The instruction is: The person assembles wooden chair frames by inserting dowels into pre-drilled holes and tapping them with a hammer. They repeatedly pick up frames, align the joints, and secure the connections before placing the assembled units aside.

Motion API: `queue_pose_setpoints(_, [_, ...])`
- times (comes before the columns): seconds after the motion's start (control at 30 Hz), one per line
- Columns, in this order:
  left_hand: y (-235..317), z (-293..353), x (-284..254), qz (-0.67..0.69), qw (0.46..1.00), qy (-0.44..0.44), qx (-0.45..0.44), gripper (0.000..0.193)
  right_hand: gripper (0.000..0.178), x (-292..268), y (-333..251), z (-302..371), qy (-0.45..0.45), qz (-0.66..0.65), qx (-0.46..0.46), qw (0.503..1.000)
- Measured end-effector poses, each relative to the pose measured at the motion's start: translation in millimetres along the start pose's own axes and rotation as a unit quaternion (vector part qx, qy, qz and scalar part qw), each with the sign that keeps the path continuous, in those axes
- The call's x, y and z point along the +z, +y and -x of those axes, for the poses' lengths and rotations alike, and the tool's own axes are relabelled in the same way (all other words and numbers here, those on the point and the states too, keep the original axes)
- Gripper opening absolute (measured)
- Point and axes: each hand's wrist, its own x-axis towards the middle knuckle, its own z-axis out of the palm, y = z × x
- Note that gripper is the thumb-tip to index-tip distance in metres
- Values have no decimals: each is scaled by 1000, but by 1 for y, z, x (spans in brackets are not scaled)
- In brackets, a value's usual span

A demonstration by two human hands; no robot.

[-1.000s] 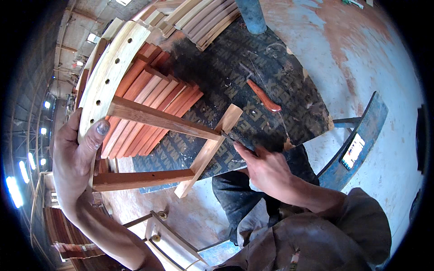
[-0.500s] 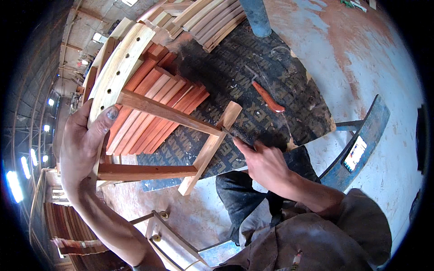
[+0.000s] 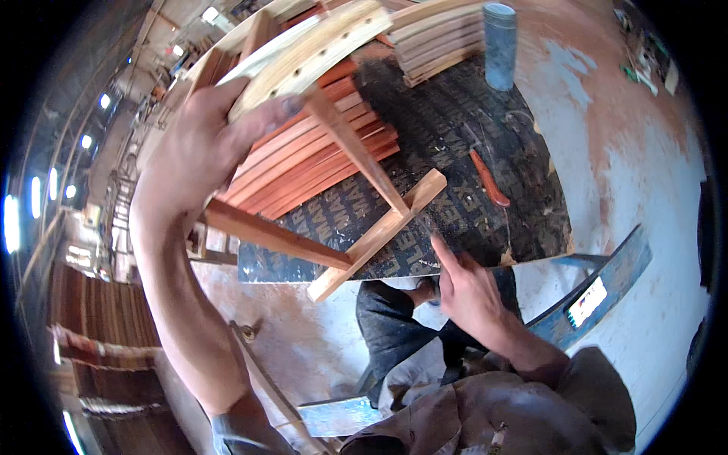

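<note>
My left hand is closed round a pale curved rail with a row of dark holes, part of a tilted wooden frame. Two reddish-brown legs run from its upper part to a light crossbar, which rests low over the black printed board. My right hand is just right of the crossbar, apart from it, index finger stretched forward and the other fingers curled. A thin dark tip shows by that fingertip; what the hand holds is too small to name. A red-handled tool lies on the board.
Reddish slats are stacked behind the frame, with paler curved slats farther back. A blue-grey cylinder stands at the board's far edge. At right, a phone lies on a curved blue bench.
My left hand has raised and tilted the frame away to the right. My right hand has drawn back from the leg-and-crossbar joint. The view has also shifted.
</note>
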Motion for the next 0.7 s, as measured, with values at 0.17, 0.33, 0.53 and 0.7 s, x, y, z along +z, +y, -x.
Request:
queue_pose_setpoints(0.17, [-19, -2, 7, -43, 995, 46, 80, 70, 60, 4, -14, 16, -22, -33, -8, 999])
queue_pose_setpoints(0.33, [-23, -1, 14, -37, 994, 74, 69, 73, 60, 11, -10, 5, -5, -32, -25, 999])
queue_pose_setpoints(0.53, [35, -7, -57, 146, 958, -177, -170, 73, 62, 7, -19, 3, -22, 13, -2, 1000])
queue_pose_setpoints(0.7, [48, 4, -46, 116, 975, -131, -138, 68, 63, 5, -29, 2, -19, 40, 5, 999])
